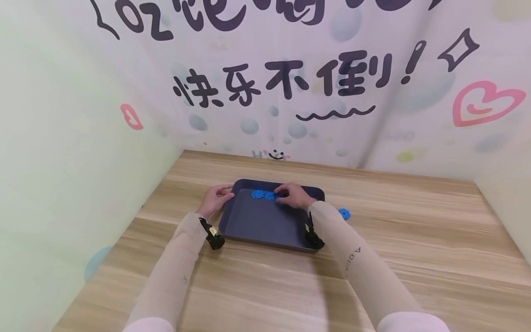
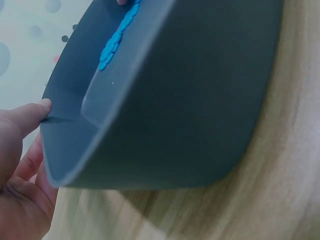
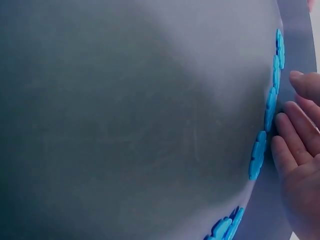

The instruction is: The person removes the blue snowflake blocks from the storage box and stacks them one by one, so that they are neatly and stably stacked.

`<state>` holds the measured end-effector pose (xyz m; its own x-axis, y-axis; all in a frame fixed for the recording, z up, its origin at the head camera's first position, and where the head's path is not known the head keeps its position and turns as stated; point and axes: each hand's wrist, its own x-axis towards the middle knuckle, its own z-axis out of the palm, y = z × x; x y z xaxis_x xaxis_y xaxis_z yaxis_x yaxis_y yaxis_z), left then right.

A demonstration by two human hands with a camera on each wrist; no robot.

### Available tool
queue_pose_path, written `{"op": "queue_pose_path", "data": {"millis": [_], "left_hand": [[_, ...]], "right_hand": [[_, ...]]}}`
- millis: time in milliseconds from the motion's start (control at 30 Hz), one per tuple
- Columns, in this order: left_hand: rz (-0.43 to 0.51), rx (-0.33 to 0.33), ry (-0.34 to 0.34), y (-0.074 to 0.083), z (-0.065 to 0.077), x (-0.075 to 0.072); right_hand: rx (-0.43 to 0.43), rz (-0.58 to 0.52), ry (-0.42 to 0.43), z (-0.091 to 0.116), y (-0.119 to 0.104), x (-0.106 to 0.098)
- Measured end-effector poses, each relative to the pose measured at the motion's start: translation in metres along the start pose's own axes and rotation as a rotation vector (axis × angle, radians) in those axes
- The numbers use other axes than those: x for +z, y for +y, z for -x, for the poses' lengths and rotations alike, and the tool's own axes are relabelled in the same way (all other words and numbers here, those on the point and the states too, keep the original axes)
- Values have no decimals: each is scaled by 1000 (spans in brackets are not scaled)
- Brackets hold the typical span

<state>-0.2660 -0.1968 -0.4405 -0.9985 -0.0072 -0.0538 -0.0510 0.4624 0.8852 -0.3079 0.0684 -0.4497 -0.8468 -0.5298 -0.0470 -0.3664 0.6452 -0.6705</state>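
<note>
On the table (image 1: 415,221) lies a tray (image 1: 261,221), the left hand (image 1: 216,199) at its left rim. Inside, discs (image 1: 268,196) line its far side, beside the right hand (image 1: 293,195); another disc (image 1: 344,214) lies right of the tray.

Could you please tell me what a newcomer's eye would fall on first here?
Probably the bold dark lettering across the backdrop, with a large pink heart towards its right. Below, bright blue discs stand out along the far side of the dark tray, beside the right hand.
</note>
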Motion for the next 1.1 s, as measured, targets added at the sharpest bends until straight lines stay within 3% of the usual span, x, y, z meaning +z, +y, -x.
{"op": "queue_pose_path", "data": {"millis": [500, 800, 1100], "left_hand": [[-3, -17, 2, 0, -1, 0], [1, 1, 10, -3, 0, 2], [4, 20, 14, -3, -1, 2]], "right_hand": [[24, -22, -30, 1, 1, 2], [-3, -40, 12, 3, -1, 3], [62, -17, -31, 3, 2, 4]]}}
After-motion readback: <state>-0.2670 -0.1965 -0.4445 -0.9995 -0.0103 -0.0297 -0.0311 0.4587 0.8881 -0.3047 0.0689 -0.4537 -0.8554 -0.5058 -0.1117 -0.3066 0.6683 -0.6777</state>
